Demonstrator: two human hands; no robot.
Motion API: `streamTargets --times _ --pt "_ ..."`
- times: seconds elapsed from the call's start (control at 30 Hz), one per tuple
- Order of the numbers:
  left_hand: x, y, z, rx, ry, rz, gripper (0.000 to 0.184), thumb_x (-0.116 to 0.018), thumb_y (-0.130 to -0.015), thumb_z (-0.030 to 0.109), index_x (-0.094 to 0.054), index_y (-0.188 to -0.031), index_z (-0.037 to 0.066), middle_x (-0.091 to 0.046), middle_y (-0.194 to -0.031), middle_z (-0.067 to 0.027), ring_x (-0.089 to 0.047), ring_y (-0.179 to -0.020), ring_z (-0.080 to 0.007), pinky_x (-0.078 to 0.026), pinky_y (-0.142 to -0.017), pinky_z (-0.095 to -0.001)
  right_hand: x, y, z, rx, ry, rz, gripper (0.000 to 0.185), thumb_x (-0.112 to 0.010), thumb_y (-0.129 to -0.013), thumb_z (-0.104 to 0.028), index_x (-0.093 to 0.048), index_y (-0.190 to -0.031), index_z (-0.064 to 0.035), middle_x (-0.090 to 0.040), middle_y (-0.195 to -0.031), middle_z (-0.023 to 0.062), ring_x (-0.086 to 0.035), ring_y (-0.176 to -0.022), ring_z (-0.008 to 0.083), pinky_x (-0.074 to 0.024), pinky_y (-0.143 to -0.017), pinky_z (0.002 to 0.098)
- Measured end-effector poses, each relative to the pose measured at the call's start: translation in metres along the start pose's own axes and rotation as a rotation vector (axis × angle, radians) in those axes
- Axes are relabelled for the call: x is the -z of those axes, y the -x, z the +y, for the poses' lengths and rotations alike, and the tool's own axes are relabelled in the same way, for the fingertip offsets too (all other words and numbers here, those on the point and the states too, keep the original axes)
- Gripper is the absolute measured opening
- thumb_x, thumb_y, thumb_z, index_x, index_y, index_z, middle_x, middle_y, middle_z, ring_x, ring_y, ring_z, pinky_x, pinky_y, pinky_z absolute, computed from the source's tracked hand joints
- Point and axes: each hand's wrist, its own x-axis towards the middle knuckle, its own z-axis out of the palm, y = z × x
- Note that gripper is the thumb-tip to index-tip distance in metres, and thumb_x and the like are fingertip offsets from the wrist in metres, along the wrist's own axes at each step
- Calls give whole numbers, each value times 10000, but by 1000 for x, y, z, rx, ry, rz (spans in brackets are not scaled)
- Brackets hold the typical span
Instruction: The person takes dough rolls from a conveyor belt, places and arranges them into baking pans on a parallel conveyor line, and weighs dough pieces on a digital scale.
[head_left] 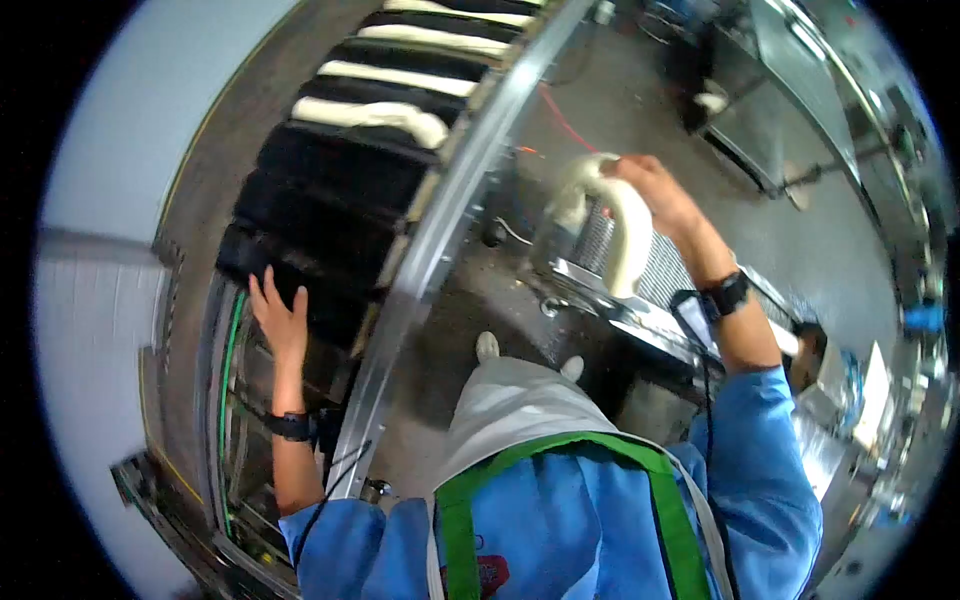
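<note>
We hold a drooping dough strip point(630, 245) at right, by the mesh belt point(672, 268).
Our right hand point(650, 195) curls round its middle, presumably balancing the soft ends; our left hand point(280, 318), empty, fingers spread, is at the near black tray point(300, 264).

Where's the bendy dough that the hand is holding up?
In the head view, the bendy dough is right of centre, drooping in an arch from the person's right hand, with the metal mesh belt showing behind it.

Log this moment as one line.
left hand: open, at black tray | right hand: holding drooping pale strip | other pale strips: in farther trays
</note>
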Motion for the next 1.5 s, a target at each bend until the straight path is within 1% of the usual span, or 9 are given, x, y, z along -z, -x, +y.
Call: streamTargets --times 0.3,0.5,0.63,0.7,0.9,1.1,1.37,1.47,1.5 --pt "-49 15 6 647 835 61 668 -494 -773 278 -121 -1274 39 56 -1321 -178 -16 -1225 -291 -104 -972 -340 -150 -73 -144 270 -235 -354 331 -462 -779 -219 -452 -950 64 -552 -750 132 -551 -550 145 -486 -492 222" --pt "-36 19 13 715 740 148 576 -500 -767 258 -227 -1245 87 -13 -1314 -185 -58 -1214 -308 -135 -958 -364 -208 -184 -83 -218 -324 -859 438 -384 -821 -268 -368 -1091 76 -524 -949 211 -566 -654 212 -496 -549 255" --pt "-53 25 0 623 757 285 515 -486 -773 270 -285 -1207 79 -64 -1304 -187 -107 -1200 -311 -156 -948 -368 -199 -218 -21 198 1017 -286 424 -442 -806 -316 -471 -1034 41 -543 -910 155 -522 -767 193 -404 -736 299" --pt "-47 25 7 642 741 339 479 -476 -774 278 -319 -1179 75 -95 -1297 -184 -139 -1189 -310 -171 -939 -365 -158 -196 -11 543 989 -187 388 -466 -787 -300 -492 -1020 9 -541 -912 155 -521 -814 237 -391 -756 321" --pt "-52 20 16 691 822 310 466 -471 -769 255 -331 -1166 54 -122 -1288 -179 -139 -1191 -294 -178 -935 -349 75 -41 89 19 1590 -40 556 -600 -626 -130 -375 -1126 -34 -384 -1117 182 -338 -1071 346 -297 -899 391" --pt "-71 -2 13 619 864 263 475 -513 -707 194 -375 -1103 -29 -413 -1077 -185 -437 -928 -273 -367 -810 -357 104 120 154 -123 1515 300 627 -538 -572 6 -339 -1158 -100 -370 -1138 130 -353 -1068 319 -350 -861 408" --pt "-45 -3 66 675 881 345 503 -492 -712 202 -342 -1134 -29 -380 -1098 -196 -428 -928 -284 -395 -767 -372 72 50 158 108 1722 340 470 -626 -589 -130 -451 -1024 -102 -509 -934 101 -471 -910 273 -406 -701 417" --pt "-45 4 61 534 853 395 440 -467 -717 174 -399 -1086 -56 -411 -1087 -222 -429 -947 -309 -347 -814 -380 73 70 96 416 1364 465 405 -638 -580 -130 -468 -936 -39 -541 -846 159 -527 -751 295 -426 -640 375" --pt "-56 4 42 481 710 373 428 -464 -718 173 -414 -1071 -64 -415 -1086 -229 -427 -957 -318 -328 -834 -380 48 98 42 225 1303 514 411 -632 -582 -107 -465 -948 -28 -541 -879 161 -543 -732 281 -431 -647 359"
